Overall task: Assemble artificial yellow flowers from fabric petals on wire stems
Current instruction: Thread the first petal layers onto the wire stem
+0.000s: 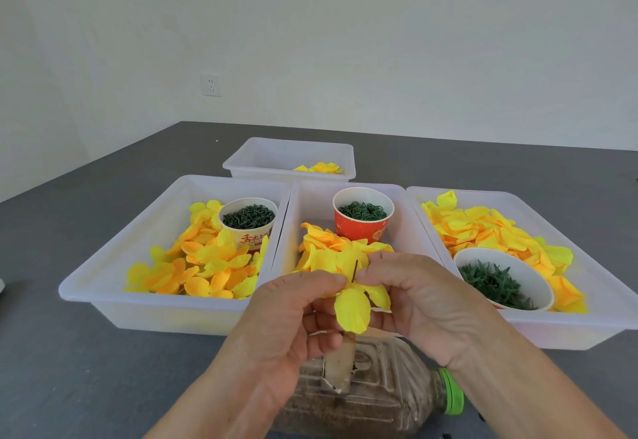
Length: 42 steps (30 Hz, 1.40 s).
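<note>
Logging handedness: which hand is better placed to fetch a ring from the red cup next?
Probably right. The right hand only pinches the wire stem tip and sits nearer the red cup. The left hand grips the petals from below, supporting the flower.

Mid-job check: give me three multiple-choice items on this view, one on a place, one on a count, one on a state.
1. Where does the red cup stand?
A. left tray
B. middle tray
C. far tray

2. How many white trays are on the table?
A. two
B. three
C. four

3. What are both hands doing?
A. resting flat on the table
B. pinching the yellow petals on a wire stem
C. lifting the bottle

Key: 1 B, it stands at the back of the middle tray. 2 C, three in a row plus one behind. 3 B, the left hand and right hand meet at the wire stem with the yellow petals.
</note>
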Available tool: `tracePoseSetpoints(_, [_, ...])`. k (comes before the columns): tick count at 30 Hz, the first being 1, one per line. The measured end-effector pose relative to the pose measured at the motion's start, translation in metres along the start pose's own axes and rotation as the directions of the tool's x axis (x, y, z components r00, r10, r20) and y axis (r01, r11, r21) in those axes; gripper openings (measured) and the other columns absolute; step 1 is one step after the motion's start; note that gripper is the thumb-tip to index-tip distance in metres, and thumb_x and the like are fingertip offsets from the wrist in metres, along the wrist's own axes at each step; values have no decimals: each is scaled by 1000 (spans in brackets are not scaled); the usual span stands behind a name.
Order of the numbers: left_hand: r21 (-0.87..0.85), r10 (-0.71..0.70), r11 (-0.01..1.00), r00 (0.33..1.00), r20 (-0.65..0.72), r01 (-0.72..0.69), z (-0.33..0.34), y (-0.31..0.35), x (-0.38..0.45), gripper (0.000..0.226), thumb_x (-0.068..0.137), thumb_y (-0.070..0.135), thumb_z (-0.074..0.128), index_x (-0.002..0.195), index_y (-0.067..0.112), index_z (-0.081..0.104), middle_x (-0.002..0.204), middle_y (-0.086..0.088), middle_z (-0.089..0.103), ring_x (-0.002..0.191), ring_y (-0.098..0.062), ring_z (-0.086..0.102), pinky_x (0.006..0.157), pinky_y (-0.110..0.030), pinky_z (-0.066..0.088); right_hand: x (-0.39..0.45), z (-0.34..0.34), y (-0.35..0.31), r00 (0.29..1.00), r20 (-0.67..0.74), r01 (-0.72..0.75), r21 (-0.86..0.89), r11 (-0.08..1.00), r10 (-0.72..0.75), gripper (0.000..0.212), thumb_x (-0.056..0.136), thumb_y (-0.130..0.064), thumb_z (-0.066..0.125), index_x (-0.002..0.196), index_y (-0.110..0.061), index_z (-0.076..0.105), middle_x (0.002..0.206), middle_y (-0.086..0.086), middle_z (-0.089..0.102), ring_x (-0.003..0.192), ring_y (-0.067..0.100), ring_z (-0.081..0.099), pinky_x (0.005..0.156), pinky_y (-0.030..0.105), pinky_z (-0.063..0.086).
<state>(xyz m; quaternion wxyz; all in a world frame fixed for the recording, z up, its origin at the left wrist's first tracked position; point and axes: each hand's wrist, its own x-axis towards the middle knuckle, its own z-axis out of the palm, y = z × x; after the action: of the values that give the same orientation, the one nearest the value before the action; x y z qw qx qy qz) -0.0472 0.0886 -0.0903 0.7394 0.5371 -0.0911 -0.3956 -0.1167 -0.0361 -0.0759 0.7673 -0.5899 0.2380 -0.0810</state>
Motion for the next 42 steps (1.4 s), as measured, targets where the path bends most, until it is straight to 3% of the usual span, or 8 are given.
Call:
tracePoseSetpoints(6, [115,45,992,999,4,-45,-6,3,2,28,48,14,72,74,8,64,64,-11,67,45,-16,58,41,-23,48,-3,-1,3,1000,-22,20,-99,995,-22,10,76,-2,63,77,-13,64,67,3,63,52,7,60,48,23,45])
tracePoseSetpoints(10, [218,88,972,996,-12,-83,-11,1,5,12,72,1,69,81,7,64,69,-12,69,51,-19,61,49,-27,48,-5,-2,8,999,-32,31,-154,988,-37,14,75,-2,65,71,-15,67,64,2,64,50,7,59,50,23,43])
tracePoseSetpoints(17, [275,92,958,995,-27,-81,-14,-1,5,16,73,5,72,86,8,64,74,-13,69,53,-19,58,49,-26,44,-9,-2,12,999,-50,6,-154,988,-14,12,75,-4,69,72,-15,68,64,1,66,51,7,59,44,19,44])
tracePoseSetpoints(22, [291,102,952,994,-27,-90,-14,2,6,17,72,2,72,86,8,64,75,-13,68,58,-22,59,56,-30,48,-11,0,10,996,-80,27,-185,982,-43,11,74,-2,70,75,-13,67,63,1,66,52,9,58,46,20,46])
tracePoseSetpoints(27, [316,74,946,997,24,-78,-13,6,8,17,75,-1,69,89,6,63,73,-13,70,56,-23,63,51,-28,53,-11,3,7,994,-88,43,-209,977,-62,14,72,4,67,76,-9,66,68,7,65,52,11,59,56,24,51])
tracePoseSetpoints(34, [268,19,963,998,57,-33,-10,4,9,12,79,-4,63,82,8,62,68,-14,69,56,-24,63,49,-28,53,-8,5,7,993,-60,-107,-44,993,105,18,79,4,57,70,-11,58,53,3,61,40,11,56,40,18,43])
tracePoseSetpoints(39, [290,71,953,995,71,-89,-13,6,8,22,74,-8,67,91,4,61,77,-20,70,61,-30,66,51,-32,56,-11,2,7,996,67,-58,24,998,57,26,82,10,53,70,-9,66,57,3,66,43,10,60,42,19,47])
tracePoseSetpoints(42, [287,78,953,994,75,-97,-13,6,7,25,73,-10,67,93,2,60,79,-22,70,63,-32,67,52,-35,57,-11,0,10,995,88,-44,43,998,40,36,82,12,53,58,-10,70,58,4,67,45,10,62,43,19,48])
